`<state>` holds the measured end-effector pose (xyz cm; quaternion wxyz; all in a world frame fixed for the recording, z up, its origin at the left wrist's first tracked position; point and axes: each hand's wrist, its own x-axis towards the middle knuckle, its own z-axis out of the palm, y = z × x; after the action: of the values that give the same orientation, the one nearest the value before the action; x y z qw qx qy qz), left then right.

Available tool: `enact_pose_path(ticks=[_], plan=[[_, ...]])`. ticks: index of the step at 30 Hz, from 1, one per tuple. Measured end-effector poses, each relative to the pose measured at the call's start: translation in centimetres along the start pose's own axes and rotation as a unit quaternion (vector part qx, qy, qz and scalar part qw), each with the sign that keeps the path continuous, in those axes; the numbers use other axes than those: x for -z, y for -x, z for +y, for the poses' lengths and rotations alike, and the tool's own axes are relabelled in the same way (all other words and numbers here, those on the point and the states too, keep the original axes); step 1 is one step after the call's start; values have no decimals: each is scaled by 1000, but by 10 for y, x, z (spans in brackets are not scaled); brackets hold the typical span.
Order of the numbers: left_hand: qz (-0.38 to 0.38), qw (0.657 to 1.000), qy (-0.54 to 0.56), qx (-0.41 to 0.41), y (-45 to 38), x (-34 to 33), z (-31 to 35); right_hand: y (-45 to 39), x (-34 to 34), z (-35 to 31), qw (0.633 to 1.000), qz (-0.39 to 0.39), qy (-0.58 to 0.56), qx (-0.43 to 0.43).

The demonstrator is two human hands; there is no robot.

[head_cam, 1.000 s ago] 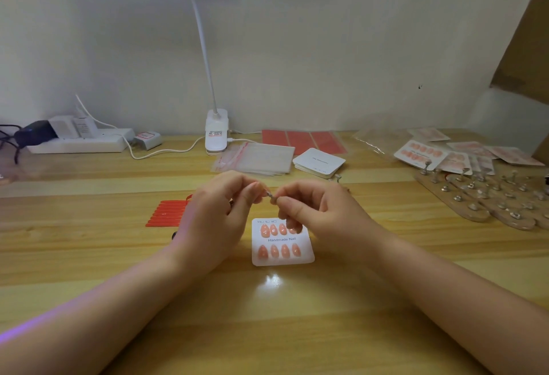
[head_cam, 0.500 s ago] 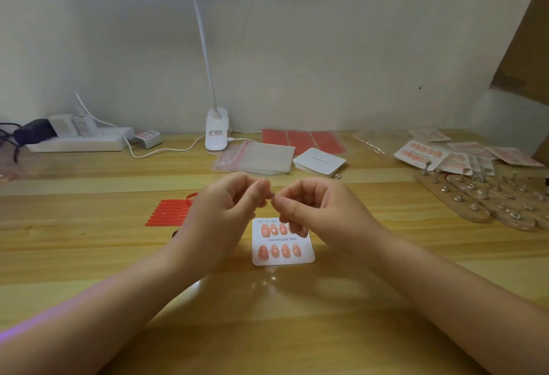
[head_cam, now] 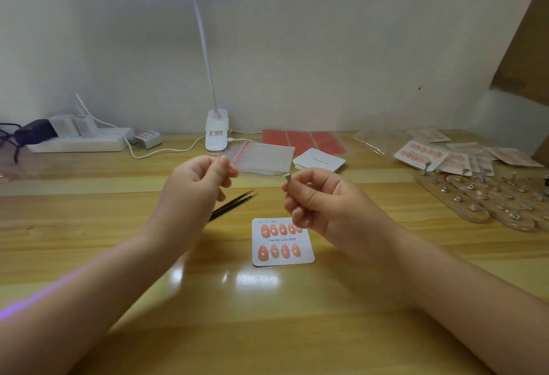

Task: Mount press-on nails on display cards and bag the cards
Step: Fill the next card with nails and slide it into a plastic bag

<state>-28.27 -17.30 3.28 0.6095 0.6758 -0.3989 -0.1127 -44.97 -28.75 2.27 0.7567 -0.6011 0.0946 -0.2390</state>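
A white display card [head_cam: 307, 251] printed "Handmade Nail" lies flat on the wooden table [head_cam: 89, 241], with several pink press-on nails stuck on it in two rows. Above the card's right corner, my right hand [head_cam: 318, 205] pinches a small metal nail stand [head_cam: 287, 178] upright between thumb and forefinger. My left hand [head_cam: 199, 190] hovers apart to the left, thumb and forefinger pinched on something tiny that looks like a press-on nail; it is blurred. Black tweezers [head_cam: 237, 203] lie on the table just beyond my left hand.
Behind my hands lie a stack of clear zip bags [head_cam: 267, 157], white blank cards [head_cam: 319, 160] and red sheets [head_cam: 303, 140]. Wooden boards with metal stands [head_cam: 490, 202] and bagged cards [head_cam: 445, 154] fill the right. A lamp base [head_cam: 217, 134] and power strip [head_cam: 80, 142] stand at the back.
My hands, joined at the fingertips over the card before, have pulled apart; the left moved up and left, the right kept the metal stand. The tweezers are now uncovered.
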Motion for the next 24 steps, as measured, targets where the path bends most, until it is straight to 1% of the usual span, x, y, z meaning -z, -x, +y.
enact_pose_path(ticks=[2, 5, 7, 11, 13, 15, 17, 24], plan=[[-33, 998, 41, 20, 0, 1, 4, -1, 4, 1, 999, 38, 32, 8], [-91, 987, 107, 79, 6, -4, 8, -2, 8, 6, 983, 111, 139, 39], [-95, 980, 132, 117, 6, -5, 9, -1, 12, 10, 968, 144, 199, 59], [-98, 966, 156, 181, 6, -7, 10, 0, 18, 13, 944, 174, 270, 81], [-105, 959, 164, 207, 7, -9, 11, -1, 21, 16, 920, 198, 325, 90], [-109, 954, 172, 222, 8, -10, 11, -3, 25, 19, 893, 220, 380, 97], [-103, 951, 178, 233, 9, -12, 12, -5, 28, 21, 874, 229, 418, 97], [-90, 955, 159, 233, 13, -19, 7, -11, 32, 27, 829, 235, 502, 72]])
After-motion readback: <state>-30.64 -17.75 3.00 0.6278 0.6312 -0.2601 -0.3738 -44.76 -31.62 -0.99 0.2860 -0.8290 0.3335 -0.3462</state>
